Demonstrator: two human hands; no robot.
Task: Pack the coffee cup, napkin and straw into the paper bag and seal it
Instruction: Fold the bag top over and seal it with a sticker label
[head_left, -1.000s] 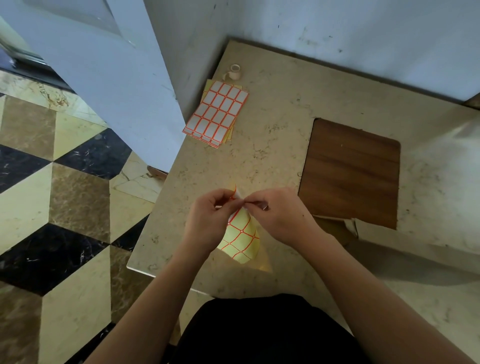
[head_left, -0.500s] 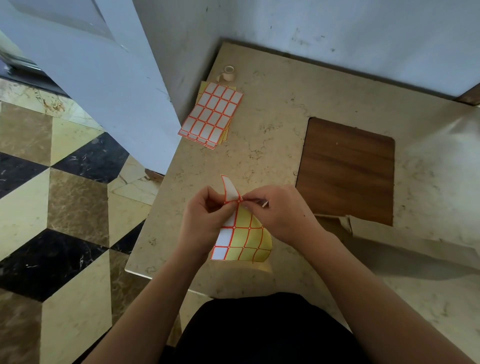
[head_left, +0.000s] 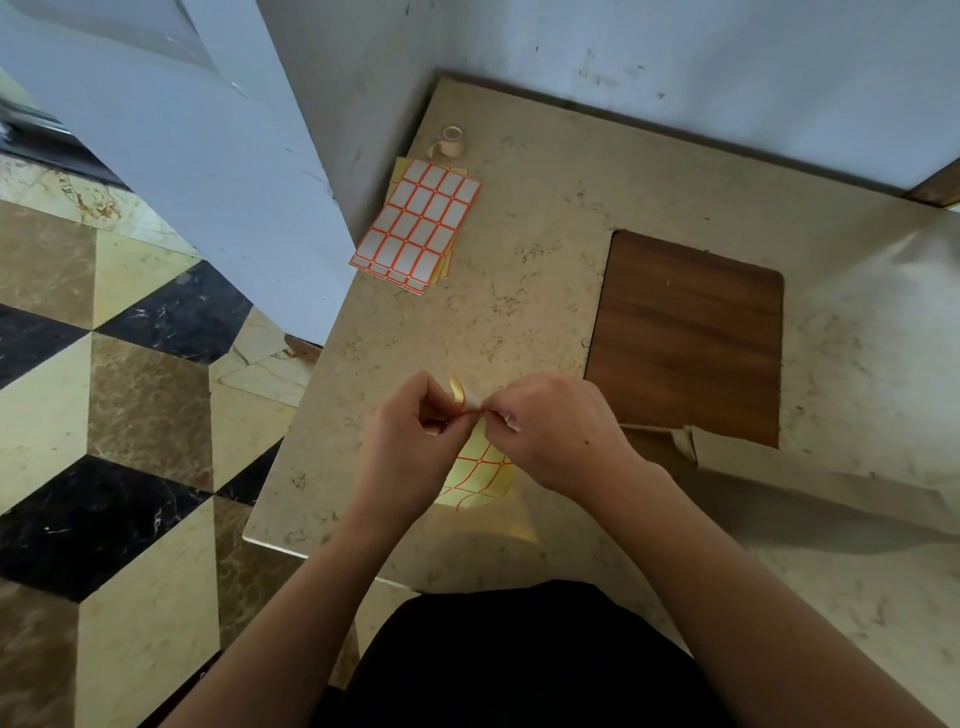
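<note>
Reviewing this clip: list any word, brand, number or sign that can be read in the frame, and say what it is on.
None can be read.
Stack of label sheets by the wall: blank white labels with orange borders, no writing.
Label sheet held between left hand and right hand: orange grid lines only, no text.
Tape roll, wooden board, paper bag: no print visible.

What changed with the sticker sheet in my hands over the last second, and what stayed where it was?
The sticker sheet was flat, then a white label stood up from its top half a second ago; now that corner is curled over, yellow backing outward. The left hand and right hand still pinch its top edge. The stack of label sheets, the tape roll and the wooden board stayed put.
</note>
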